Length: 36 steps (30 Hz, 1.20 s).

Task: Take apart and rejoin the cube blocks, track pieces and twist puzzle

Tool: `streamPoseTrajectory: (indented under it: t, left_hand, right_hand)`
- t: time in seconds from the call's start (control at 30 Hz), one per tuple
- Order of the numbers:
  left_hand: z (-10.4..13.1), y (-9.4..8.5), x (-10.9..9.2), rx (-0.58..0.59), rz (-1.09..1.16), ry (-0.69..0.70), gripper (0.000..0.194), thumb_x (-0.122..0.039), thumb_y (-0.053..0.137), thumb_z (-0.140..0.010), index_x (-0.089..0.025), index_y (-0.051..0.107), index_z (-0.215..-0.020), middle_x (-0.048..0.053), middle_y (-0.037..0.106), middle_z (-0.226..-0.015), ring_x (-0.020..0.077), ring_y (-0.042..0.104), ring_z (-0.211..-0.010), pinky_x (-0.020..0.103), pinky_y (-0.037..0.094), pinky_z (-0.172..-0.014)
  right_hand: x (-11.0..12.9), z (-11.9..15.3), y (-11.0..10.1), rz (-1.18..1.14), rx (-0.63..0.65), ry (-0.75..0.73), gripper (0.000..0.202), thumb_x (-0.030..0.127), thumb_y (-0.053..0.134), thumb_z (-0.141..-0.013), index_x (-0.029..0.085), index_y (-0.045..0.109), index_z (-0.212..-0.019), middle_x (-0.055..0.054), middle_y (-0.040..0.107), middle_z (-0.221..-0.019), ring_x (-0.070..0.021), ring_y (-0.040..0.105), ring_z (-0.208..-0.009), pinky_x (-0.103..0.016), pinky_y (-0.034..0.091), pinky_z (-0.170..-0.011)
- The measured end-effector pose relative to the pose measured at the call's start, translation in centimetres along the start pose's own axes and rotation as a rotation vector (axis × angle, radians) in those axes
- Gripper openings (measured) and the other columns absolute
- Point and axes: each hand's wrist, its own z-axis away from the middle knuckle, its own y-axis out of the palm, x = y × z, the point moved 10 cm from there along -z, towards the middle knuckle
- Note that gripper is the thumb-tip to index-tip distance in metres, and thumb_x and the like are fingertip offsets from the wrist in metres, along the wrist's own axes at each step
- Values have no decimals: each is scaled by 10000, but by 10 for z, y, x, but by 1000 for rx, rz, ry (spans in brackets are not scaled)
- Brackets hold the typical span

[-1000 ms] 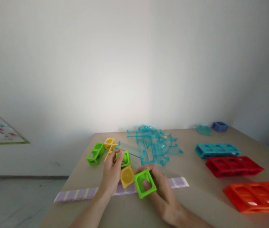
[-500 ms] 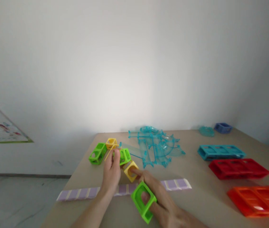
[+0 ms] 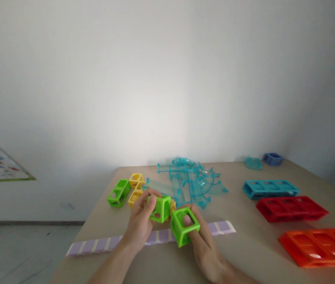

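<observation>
My left hand (image 3: pixel 144 215) grips a green open-sided cube block (image 3: pixel 167 202), with the thumb laid over its near edge. Close to its right, my right hand (image 3: pixel 204 240) is closed on another green cube block (image 3: pixel 177 228); its thumb tip shows through the opening. The two green blocks are near each other but seem apart. Between and behind them, part of a yellow block (image 3: pixel 172 206) peeks out, mostly hidden, so I cannot tell whether a finger touches it. More yellow blocks (image 3: pixel 136 180) and a longer green block (image 3: pixel 119 192) lie left of my left hand.
Clear blue track pieces (image 3: pixel 191 177) lie heaped behind my hands. A purple striped strip (image 3: pixel 96 245) crosses the table beneath my wrists. To the right lie teal (image 3: pixel 270 189), red (image 3: pixel 291 209) and orange (image 3: pixel 318 246) block rows. A blue block (image 3: pixel 273 159) sits at the far right.
My right hand has raised its green block and turned it. The left hand's green block has come nearer and to the right. Yellow blocks at the left are now less covered.
</observation>
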Motion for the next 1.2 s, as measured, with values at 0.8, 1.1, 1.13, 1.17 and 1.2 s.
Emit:
streamPoseTrajectory:
  t: [0.8,1.1,1.13,1.17,1.2]
  left_hand:
    - [-8,-20,0,-109,-411,96,310,-462,700,-774,-172,664,-878,8,633,-792,127,571,-678,209,420,-592]
    - [-6,-12,-1,-39,-479,86,314,-467,670,-797,-178,653,-917,18,649,-805,146,599,-705,205,437,-563]
    - [-6,-11,0,-22,-469,76,311,-460,671,-799,-177,651,-928,23,654,-821,155,611,-734,212,454,-589]
    - [-6,-9,2,-6,-461,68,309,-451,672,-801,-177,652,-942,31,662,-841,165,620,-767,222,470,-624]
    - [-5,-7,2,11,-458,62,307,-440,673,-802,-176,654,-960,38,668,-861,173,625,-800,231,481,-660]
  right_hand:
    - [5,-4,3,-120,-37,-177,368,90,614,-826,255,548,-1149,-92,582,-1200,-244,566,-1158,-395,486,-981]
    - [13,-1,5,-28,4,-239,585,-49,431,-760,287,483,-1236,-78,523,-1312,-240,488,-1272,-463,400,-1076]
    - [17,0,6,-13,13,-267,591,-46,429,-769,296,468,-1249,-77,506,-1326,-241,473,-1284,-466,394,-1079]
    - [22,2,6,7,24,-296,596,-42,430,-777,304,454,-1262,-78,491,-1335,-244,458,-1293,-468,390,-1080]
    - [26,5,7,30,34,-324,597,-36,433,-783,308,442,-1271,-80,481,-1338,-248,447,-1299,-468,389,-1078]
